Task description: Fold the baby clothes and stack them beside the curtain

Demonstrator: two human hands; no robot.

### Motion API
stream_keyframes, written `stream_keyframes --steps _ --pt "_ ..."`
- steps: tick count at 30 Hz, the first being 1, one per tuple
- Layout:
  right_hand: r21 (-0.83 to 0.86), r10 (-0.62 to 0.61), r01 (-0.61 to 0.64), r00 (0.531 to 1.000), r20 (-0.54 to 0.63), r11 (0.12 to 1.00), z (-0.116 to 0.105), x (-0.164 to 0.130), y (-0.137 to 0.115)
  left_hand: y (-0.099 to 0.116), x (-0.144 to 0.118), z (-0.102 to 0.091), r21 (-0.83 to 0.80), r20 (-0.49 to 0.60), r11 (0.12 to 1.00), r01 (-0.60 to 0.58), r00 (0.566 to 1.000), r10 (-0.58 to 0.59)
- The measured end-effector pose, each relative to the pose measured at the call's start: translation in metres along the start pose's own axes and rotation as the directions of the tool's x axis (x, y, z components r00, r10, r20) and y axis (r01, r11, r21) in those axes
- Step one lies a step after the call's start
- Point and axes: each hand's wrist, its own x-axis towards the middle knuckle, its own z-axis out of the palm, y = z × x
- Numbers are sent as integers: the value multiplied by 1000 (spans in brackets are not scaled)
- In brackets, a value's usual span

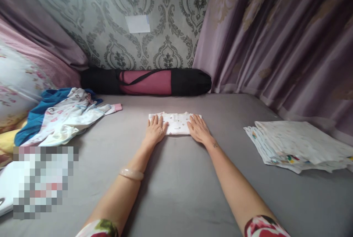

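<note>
A small white garment with a scattered print [178,123] lies folded into a flat rectangle on the grey sheet [176,185]. My left hand [157,126] rests flat over its left end, fingers stretched out and pointing away from me. Over the right end lies my right hand [198,126], also flat with its fingers extended. Both palms press down on the cloth, and neither hand grips it. The fabric between the two hands is visible; the parts under the palms are hidden.
Loose printed clothes [68,115] and a blue cloth [35,117] lie heaped at the left. A stack of folded white cloths [300,143] is at the right. Against the wall rests a long black and pink bag [149,81]. A blurred patch [44,181] covers something lower left.
</note>
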Motion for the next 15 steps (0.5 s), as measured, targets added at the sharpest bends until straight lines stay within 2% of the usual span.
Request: stream_keyframes --steps 8,12,15 --pt "-6 28 -29 998 -51 1000 6 0 5 -17 7 3 -105 -13 992 64 998 -65" --pt "-38 52 -51 998 19 998 -4 2 1 -21 9 0 -122 -1 991 60 998 -60" --pt "-90 71 -66 996 58 994 -16 7 -13 -19 4 -4 -91 -36 995 48 998 -52"
